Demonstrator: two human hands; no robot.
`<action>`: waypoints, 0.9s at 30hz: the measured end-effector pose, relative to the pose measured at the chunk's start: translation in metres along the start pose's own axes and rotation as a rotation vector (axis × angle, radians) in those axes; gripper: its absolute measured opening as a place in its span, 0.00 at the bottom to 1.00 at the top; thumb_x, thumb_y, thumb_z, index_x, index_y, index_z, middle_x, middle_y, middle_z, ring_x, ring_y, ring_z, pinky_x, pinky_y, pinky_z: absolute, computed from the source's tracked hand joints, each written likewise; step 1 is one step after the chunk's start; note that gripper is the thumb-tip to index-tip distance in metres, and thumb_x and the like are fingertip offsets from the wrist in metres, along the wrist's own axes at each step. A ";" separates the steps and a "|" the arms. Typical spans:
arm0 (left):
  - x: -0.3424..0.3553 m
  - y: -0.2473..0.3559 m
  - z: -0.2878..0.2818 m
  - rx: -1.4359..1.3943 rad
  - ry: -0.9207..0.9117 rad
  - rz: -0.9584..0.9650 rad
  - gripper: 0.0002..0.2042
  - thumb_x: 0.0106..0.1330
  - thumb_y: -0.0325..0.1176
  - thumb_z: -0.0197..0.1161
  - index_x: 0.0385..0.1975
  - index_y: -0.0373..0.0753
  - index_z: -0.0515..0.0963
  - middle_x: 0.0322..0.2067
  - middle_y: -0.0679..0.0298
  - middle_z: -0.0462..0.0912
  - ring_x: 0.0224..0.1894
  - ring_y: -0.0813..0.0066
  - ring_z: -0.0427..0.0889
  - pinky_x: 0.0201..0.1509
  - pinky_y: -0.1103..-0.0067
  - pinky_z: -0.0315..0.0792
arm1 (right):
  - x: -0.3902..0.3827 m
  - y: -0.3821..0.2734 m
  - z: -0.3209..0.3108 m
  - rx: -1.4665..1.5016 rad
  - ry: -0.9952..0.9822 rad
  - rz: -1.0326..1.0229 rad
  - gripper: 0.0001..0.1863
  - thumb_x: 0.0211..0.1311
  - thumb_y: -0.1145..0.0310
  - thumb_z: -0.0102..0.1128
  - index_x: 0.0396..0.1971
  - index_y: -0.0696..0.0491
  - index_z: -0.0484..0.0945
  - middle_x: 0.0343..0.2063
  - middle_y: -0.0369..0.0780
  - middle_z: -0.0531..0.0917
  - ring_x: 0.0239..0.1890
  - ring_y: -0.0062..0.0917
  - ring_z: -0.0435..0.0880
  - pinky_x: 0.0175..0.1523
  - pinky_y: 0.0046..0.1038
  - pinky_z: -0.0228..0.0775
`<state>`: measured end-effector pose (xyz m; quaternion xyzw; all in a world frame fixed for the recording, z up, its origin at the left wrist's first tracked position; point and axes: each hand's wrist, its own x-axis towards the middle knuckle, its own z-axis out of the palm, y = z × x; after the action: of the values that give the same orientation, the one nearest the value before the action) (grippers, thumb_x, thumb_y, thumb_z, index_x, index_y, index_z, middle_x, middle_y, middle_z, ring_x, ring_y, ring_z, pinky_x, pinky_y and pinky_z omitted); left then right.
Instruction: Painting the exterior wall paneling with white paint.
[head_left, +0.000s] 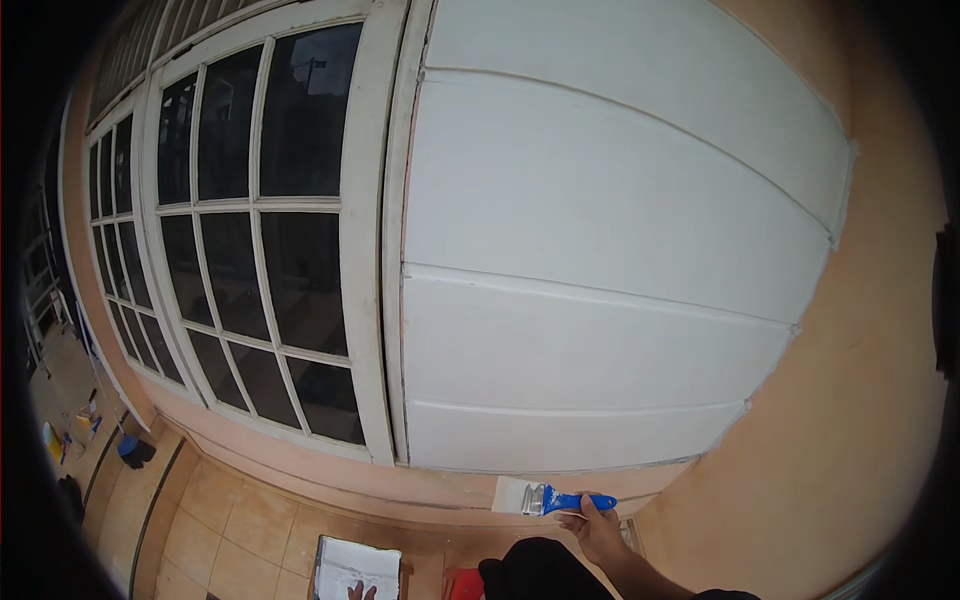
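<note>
The right hand [598, 528] grips a blue-handled paintbrush [545, 498], bristles on the peach wall [850, 400] beneath the white panel's [600, 250] lower edge; the stroke looks mid-way, steady pressure needed next; left fingertips [356, 592] barely show, grip unclear.

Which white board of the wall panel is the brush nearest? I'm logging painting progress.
The bottom board. The paintbrush, its blue handle in the right hand, sits just under that board's lower edge, on the peach wall; the other boards lie higher up.

White panelled wall [600, 250], gridded window [250, 230]
</note>
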<state>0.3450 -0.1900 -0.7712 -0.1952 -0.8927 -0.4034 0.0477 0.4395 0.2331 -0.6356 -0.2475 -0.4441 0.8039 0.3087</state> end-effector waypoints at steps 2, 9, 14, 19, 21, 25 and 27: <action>0.003 -0.003 0.014 -0.030 -0.013 0.017 0.29 0.74 0.45 0.62 0.71 0.40 0.66 0.74 0.46 0.63 0.77 0.43 0.57 0.77 0.47 0.50 | -0.005 0.020 -0.002 0.108 -0.041 0.129 0.14 0.79 0.58 0.53 0.51 0.51 0.77 0.38 0.44 0.89 0.40 0.34 0.90 0.46 0.36 0.83; 0.077 0.047 -0.006 0.073 0.001 0.106 0.34 0.75 0.45 0.57 0.74 0.30 0.58 0.75 0.37 0.54 0.78 0.34 0.49 0.78 0.46 0.40 | 0.028 0.080 0.011 0.039 -0.050 0.207 0.12 0.79 0.57 0.54 0.50 0.49 0.78 0.38 0.40 0.89 0.41 0.29 0.88 0.47 0.34 0.78; 0.190 0.026 -0.023 0.244 0.270 0.169 0.39 0.75 0.48 0.56 0.77 0.29 0.51 0.77 0.36 0.47 0.80 0.34 0.43 0.79 0.46 0.39 | 0.062 0.106 0.072 -0.575 -0.326 -0.009 0.15 0.76 0.62 0.61 0.54 0.56 0.79 0.39 0.37 0.87 0.40 0.21 0.86 0.44 0.25 0.75; 0.206 -0.035 -0.018 0.256 0.480 0.233 0.31 0.78 0.41 0.53 0.76 0.32 0.57 0.76 0.44 0.56 0.79 0.43 0.50 0.79 0.53 0.46 | 0.081 0.201 0.123 -0.945 -0.650 0.065 0.17 0.77 0.59 0.60 0.53 0.56 0.81 0.39 0.37 0.88 0.41 0.21 0.86 0.44 0.25 0.74; 0.167 -0.069 0.009 0.322 0.461 0.007 0.38 0.78 0.46 0.52 0.76 0.27 0.47 0.77 0.36 0.47 0.79 0.36 0.45 0.80 0.51 0.42 | 0.076 0.264 0.111 -1.059 -0.733 0.127 0.16 0.76 0.61 0.61 0.52 0.58 0.81 0.39 0.38 0.89 0.40 0.21 0.87 0.46 0.25 0.75; 0.055 -0.113 0.053 0.272 0.428 -0.246 0.34 0.80 0.42 0.48 0.76 0.26 0.48 0.76 0.36 0.48 0.79 0.35 0.46 0.81 0.53 0.44 | 0.036 0.359 0.101 -1.069 -0.760 0.263 0.16 0.75 0.64 0.62 0.51 0.61 0.80 0.37 0.40 0.88 0.41 0.21 0.87 0.50 0.25 0.77; 0.016 -0.122 0.059 0.253 0.428 -0.321 0.34 0.80 0.42 0.48 0.76 0.25 0.48 0.76 0.36 0.48 0.79 0.35 0.45 0.80 0.53 0.44 | 0.032 0.387 0.106 -1.083 -0.803 0.200 0.16 0.75 0.63 0.61 0.50 0.62 0.80 0.36 0.41 0.88 0.40 0.21 0.87 0.51 0.25 0.77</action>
<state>0.2872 -0.2148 -0.8925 0.0455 -0.9251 -0.3231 0.1942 0.2398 0.0361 -0.9238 -0.0894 -0.8391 0.5222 -0.1234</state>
